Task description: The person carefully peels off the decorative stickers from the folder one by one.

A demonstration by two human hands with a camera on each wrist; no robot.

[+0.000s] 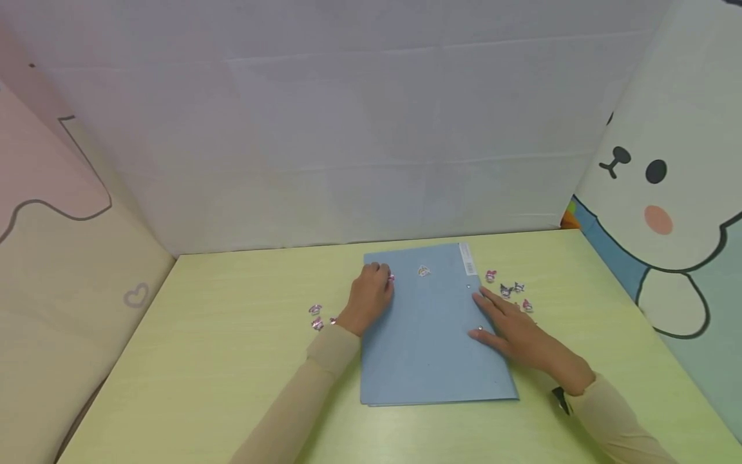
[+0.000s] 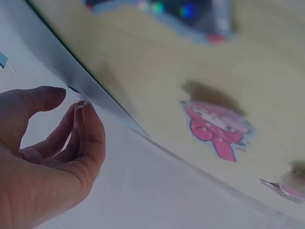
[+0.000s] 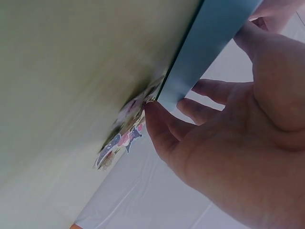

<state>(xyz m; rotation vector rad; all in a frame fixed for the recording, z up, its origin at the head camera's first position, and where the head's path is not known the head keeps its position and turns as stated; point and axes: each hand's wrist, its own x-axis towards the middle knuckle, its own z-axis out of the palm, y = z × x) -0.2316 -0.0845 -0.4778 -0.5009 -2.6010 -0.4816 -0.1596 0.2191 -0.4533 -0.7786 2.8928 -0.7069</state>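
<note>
A light-blue folder (image 1: 429, 348) lies on the table, with a small cartoon sticker (image 1: 424, 271) on its upper part. My left hand (image 1: 368, 296) is over the folder's upper left edge, fingers curled. At its fingertips is a small pink sticker (image 1: 391, 278), partly hidden by the fingers; the left wrist view shows it between thumb and fingers. My right hand (image 1: 518, 335) rests on the folder's right edge with fingers spread and holds nothing. In the right wrist view, its fingers (image 3: 162, 126) touch the edge of the folder (image 3: 200, 47).
Several cut-out cartoon stickers (image 1: 506, 291) lie on the table right of the folder, beside my right hand. More stickers (image 1: 317, 323) lie to the left, near my left wrist. A white barcode label (image 1: 467, 259) is at the folder's top right corner. A pale wall (image 1: 359, 129) stands behind the table.
</note>
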